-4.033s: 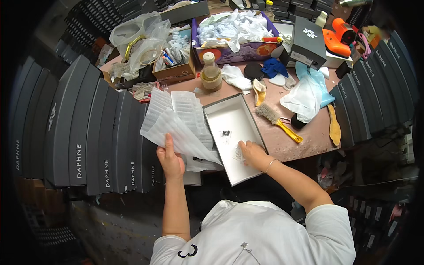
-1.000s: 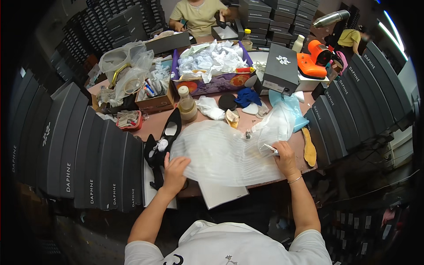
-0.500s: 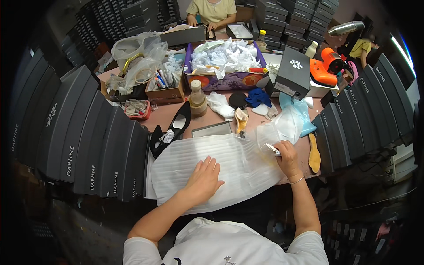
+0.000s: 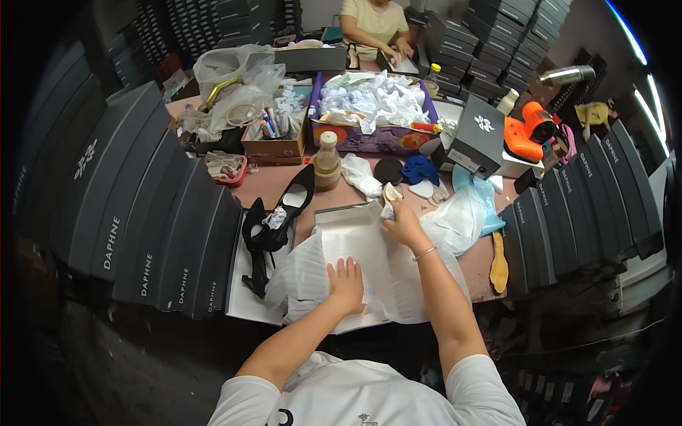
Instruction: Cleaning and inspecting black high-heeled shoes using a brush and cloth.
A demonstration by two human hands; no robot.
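My left hand [image 4: 347, 285] lies with its fingers stretched out on a white wrapping sheet [image 4: 355, 245] spread before me. Ribbed white foam wrap [image 4: 302, 273] bunches beside it, partly under that hand. Farther out, near the sheet's far edge, my right hand [image 4: 403, 226] closes around a small tan and white piece [image 4: 390, 195]; its exact kind is unclear. Left of the sheet is a pair of black heeled shoes [image 4: 293, 195], one with crumpled white paper [image 4: 275, 218] on it. The nearer shoe rests over an open box [image 4: 245, 304] with a pale inside.
Dark shoeboxes stand upright on the left [image 4: 128, 227] and right [image 4: 561, 213]. Behind the sheet are a glue bottle [image 4: 327, 162], a blue cloth [image 4: 420, 170] and a purple box [image 4: 359, 138] of crumpled paper. A tan insole [image 4: 499, 263] lies at right. Another person [image 4: 373, 28] works opposite.
My right hand has moved left and away from me, onto the tan and white piece. The foam wrap has shifted, uncovering a smooth white sheet and more of the shoes and their box.
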